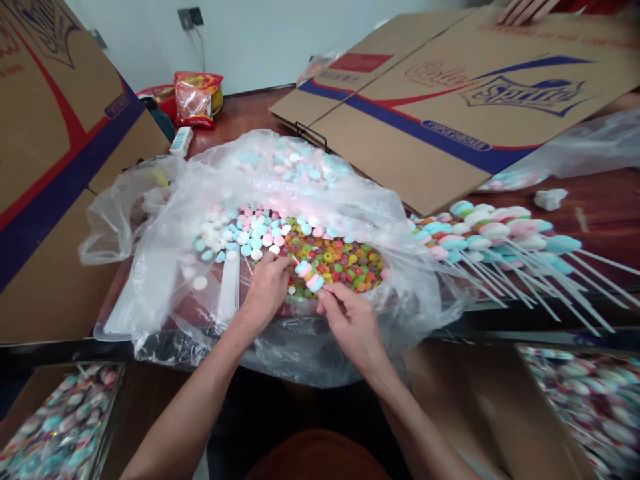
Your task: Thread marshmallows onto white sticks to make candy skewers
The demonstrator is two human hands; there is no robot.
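- Skewer [310,275]: low over the middle of the scene, candy strung on it, slanting from 10 to 4 o'clock; hours below are read from it, 12 away from the wearer.
- Right hand [353,323]: at 4 o'clock, thumb and fingers pinching the skewer's near end.
- Left hand [267,287]: at 9 o'clock, fingers curled by the far end; whether they grip it, I cannot tell.
- Gummies [345,257]: a multicoloured spread under and around the skewer.
- Marshmallows [260,230]: pink, blue and white, at 10 to 11 o'clock, beside the gummies.
- Plastic [350,190]: clear, crumpled around both candies.
- Other skewers [500,233]: piled at 3 o'clock, sticks pointing to 4.
- Carton [450,100]: at 1 o'clock, a co-worker's hand [525,10] at its top edge.
- Red packet [197,100]: at 11 o'clock.
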